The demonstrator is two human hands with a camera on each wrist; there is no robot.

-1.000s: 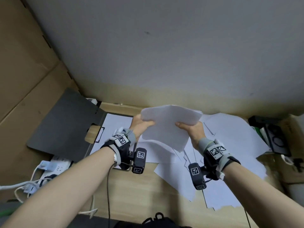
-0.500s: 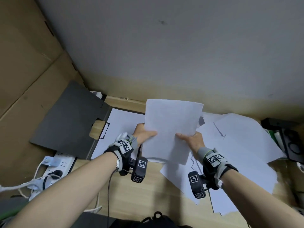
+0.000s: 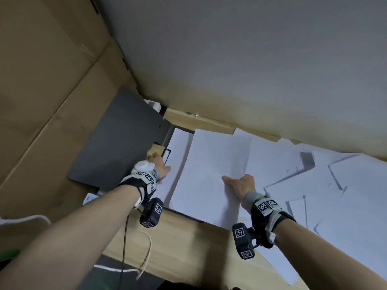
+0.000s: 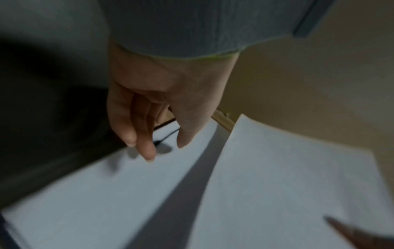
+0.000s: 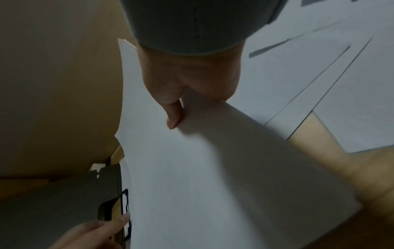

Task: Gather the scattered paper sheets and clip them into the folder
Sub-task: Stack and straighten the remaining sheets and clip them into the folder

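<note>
- A light wooden desk (image 3: 184, 245) runs under both forearms, with a white cable (image 3: 146, 252) trailing over its near edge.
- The right hand (image 3: 240, 185) pinches a stack of paper sheets (image 3: 209, 174) at its near right corner, thumb on top, holding it over the open folder (image 3: 117, 141).
- The left hand (image 3: 162, 168) holds nothing; its fingers (image 4: 147, 148) hang loosely extended just above the sheet already lying in the folder (image 4: 106, 185), close to the black clip (image 5: 125, 202) at the folder's spine.
- The folder's dark grey cover lies open to the left, propped against brown cardboard (image 3: 48, 84).
- More loose sheets (image 3: 314, 185) overlap in a spread across the right side of the desk.
- Beyond the desk stands a plain grey-white wall (image 3: 251, 59), yellowish along its base.
</note>
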